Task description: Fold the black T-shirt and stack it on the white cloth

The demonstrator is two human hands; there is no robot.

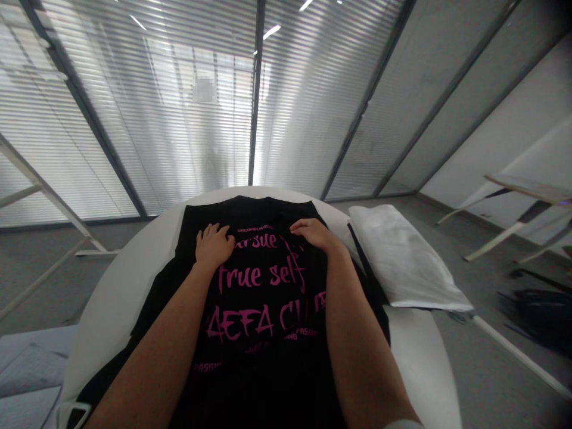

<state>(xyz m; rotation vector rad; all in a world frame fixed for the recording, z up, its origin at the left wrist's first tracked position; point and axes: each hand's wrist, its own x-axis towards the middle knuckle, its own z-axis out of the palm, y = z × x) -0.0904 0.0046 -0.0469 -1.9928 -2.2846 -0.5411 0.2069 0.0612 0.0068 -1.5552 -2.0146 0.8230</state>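
A black T-shirt (263, 310) with pink lettering lies spread over a round white table (116, 280). My left hand (213, 244) rests palm down on the shirt's upper left part, fingers stretched flat. At the shirt's upper right, my right hand (313, 232) lies on the cloth with its fingers curved down onto the fabric. Both forearms reach across the shirt from the near edge. Neither hand lifts the cloth.
A folded white cloth (402, 256) lies on the table's right side. Glass walls with blinds stand behind the table. White table legs (49, 202) stand at the left, another table (527, 190) at the right, and a dark bag (540, 310) on the floor.
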